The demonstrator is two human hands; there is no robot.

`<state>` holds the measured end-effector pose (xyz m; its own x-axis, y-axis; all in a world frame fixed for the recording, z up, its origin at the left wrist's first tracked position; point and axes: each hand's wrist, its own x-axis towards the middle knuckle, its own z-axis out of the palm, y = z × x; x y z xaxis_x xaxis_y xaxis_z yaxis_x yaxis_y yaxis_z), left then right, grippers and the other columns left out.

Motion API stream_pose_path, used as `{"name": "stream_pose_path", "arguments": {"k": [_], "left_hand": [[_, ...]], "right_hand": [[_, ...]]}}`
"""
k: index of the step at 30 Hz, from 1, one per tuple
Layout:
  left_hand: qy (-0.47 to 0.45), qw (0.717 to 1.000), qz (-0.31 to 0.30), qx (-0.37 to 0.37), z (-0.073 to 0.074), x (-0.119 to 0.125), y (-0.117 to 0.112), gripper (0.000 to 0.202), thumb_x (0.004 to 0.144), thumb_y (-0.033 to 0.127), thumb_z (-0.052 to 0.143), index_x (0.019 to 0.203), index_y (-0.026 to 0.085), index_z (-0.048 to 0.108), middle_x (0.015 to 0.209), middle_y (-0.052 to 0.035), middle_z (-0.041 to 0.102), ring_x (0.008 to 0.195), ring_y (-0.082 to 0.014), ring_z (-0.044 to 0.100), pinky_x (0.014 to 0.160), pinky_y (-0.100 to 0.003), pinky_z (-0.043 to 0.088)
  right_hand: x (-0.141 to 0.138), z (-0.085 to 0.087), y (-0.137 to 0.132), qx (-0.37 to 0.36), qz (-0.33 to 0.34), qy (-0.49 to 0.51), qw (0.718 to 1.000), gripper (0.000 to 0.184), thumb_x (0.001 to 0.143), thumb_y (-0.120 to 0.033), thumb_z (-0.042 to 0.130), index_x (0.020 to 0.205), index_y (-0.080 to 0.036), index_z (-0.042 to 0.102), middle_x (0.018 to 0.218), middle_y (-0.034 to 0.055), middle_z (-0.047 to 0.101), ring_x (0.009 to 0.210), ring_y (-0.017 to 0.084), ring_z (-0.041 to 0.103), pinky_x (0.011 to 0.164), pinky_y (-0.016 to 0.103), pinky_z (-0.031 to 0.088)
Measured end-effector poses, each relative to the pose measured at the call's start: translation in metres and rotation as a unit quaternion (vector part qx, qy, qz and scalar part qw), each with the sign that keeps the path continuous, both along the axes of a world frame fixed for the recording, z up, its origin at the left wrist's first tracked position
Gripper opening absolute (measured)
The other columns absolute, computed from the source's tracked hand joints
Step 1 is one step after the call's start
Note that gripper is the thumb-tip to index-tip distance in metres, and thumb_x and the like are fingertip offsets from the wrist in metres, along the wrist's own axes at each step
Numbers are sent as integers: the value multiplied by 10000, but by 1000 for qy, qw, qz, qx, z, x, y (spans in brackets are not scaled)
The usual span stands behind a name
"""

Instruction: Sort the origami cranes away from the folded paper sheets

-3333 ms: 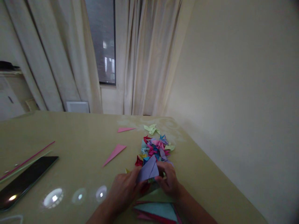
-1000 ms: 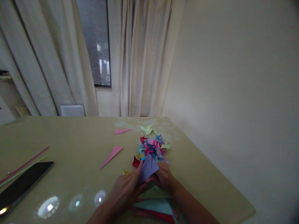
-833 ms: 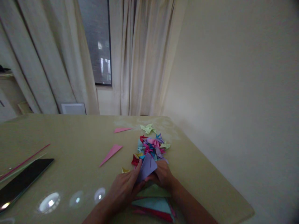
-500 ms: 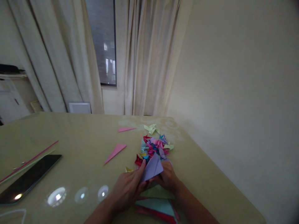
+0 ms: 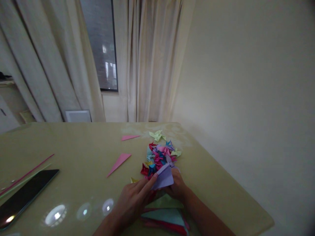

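Lavender paper [image 5: 164,177], folded to a point, is held just above the table [image 5: 73,144] near its right edge, at the near end of the pile of folded pieces [image 5: 159,155].

Right hand [image 5: 177,188]: curled closed on the sheet's right lower edge, with the fingertips hidden behind the paper.

Left hand [image 5: 131,200]: fingers nearly straight, with the forefinger tip on the sheet's left edge. Whether the thumb grips from below cannot be told.

Beneath both wrists lies a stack of flat triangles [image 5: 165,216] in green, light blue and red. A yellow piece [image 5: 134,180] sits just left of the left hand.

Farther left a pink triangle [image 5: 119,162] lies apart, with a second pink triangle [image 5: 130,137] beyond it. A light green piece [image 5: 157,134] lies behind the pile.

Well to the left are a dark tablet [image 5: 24,196] and a pink strip [image 5: 27,173]. Nothing lies between the hands and the pile.
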<state>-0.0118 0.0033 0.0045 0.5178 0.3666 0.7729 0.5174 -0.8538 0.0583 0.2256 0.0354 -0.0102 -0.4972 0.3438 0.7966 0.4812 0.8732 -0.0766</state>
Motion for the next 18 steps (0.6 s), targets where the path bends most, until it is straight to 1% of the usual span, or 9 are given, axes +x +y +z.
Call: {"name": "stream_pose_path", "arguments": {"k": [3,6,9,11,13,16,18], "left_hand": [[6,1000,3,-12,-4,-1,1,526,1123,222,340,1649,221,326,981,-76,774,670,-145,728,579,-212,576],[-15,999,-12,-28,-11,-2,3,449,1116,220,371,1562,216,426,1030,-81,791,737,-139,764,622,-194,588],[-51,996,-22,-70,-20,-3,6,358,1101,244,448,1458,220,466,1006,-60,809,747,-144,782,646,-193,599],[-71,992,-7,-108,-26,-4,7,311,1076,254,512,1386,237,486,945,-29,808,706,-152,778,633,-203,596],[-83,987,4,-140,-30,-4,7,263,1048,238,549,1309,246,513,918,-10,799,687,-153,770,628,-208,586],[-86,985,19,-149,-27,-3,6,131,1014,175,534,1125,243,550,801,30,748,599,-130,715,575,-189,538],[-79,989,20,-121,-20,-1,5,97,1008,153,504,1019,241,545,741,40,704,560,-119,681,542,-177,506]], "right_hand": [[-1,0,1,9,-7,2,1000,320,1080,-377,517,828,-223,640,675,36,687,572,176,644,580,297,428],[-2,0,2,13,-21,0,1000,365,1100,-424,477,840,-213,621,650,23,661,537,163,604,558,289,390],[-3,4,1,-1,-40,-7,999,419,1106,-498,465,844,-207,611,624,9,630,524,158,572,552,288,369],[-4,9,-1,-15,-47,-3,999,445,1104,-539,463,853,-203,612,595,-10,600,506,149,546,543,286,356],[-5,13,-2,-30,-43,8,999,437,1107,-549,456,919,-197,632,583,-25,587,492,143,533,531,281,349],[-4,15,-2,-43,-28,20,998,389,1124,-498,426,1089,-186,656,608,-25,619,500,150,558,538,277,378],[-2,13,-1,-45,-22,25,998,373,1129,-448,398,1169,-179,653,643,-7,656,520,163,593,553,283,404]]}}
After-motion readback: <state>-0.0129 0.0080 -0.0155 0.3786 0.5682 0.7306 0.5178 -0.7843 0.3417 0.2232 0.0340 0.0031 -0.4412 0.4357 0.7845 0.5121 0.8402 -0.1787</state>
